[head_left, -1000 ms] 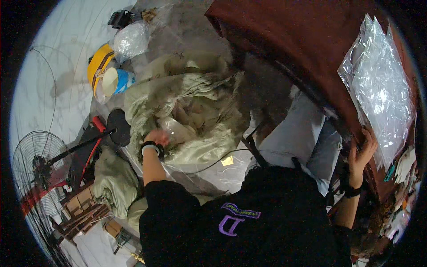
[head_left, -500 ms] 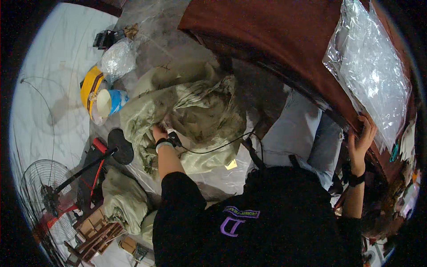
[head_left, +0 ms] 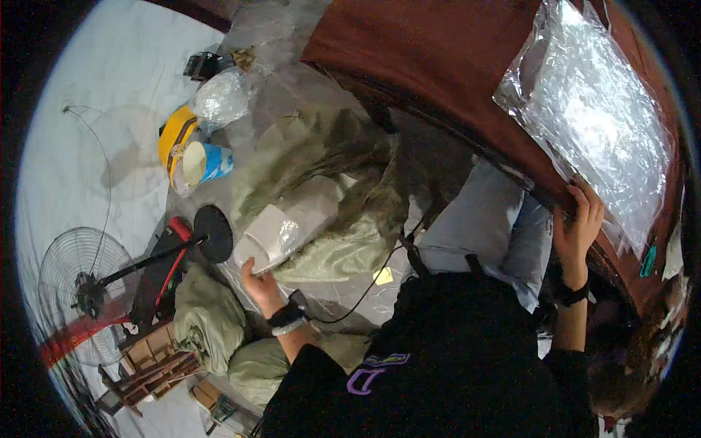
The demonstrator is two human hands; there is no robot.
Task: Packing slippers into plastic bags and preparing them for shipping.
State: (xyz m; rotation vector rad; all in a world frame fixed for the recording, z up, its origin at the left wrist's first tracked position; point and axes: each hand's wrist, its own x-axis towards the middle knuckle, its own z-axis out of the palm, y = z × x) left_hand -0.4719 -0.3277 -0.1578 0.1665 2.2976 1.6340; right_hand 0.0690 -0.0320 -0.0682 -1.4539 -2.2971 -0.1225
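My left hand (head_left: 264, 292) closes on the lower end of a white package in clear, shiny plastic (head_left: 281, 230). The package lies slanted across the mouth of a large pale green woven sack (head_left: 332, 252), its upper end partly inside. A dark band with a black cable circles my left wrist. At the right, my right hand (head_left: 580, 219) rests on the edge of a table covered in brown cloth (head_left: 438, 55), fingers apart and holding nothing. Beside it, a stack of clear plastic bags (head_left: 595, 124) lies on the cloth.
On the floor to the left stand a paper bucket (head_left: 196, 162), a yellow packet (head_left: 175, 139) and a crumpled clear bag (head_left: 223, 98). A wire-cage fan (head_left: 84, 281), another green sack (head_left: 208, 317) and a wooden rack (head_left: 150, 365) are at lower left.
My left hand has moved out of the sack toward me, and the white package now shows across the opening. My right hand stays on the table edge. The whole view has shifted somewhat.
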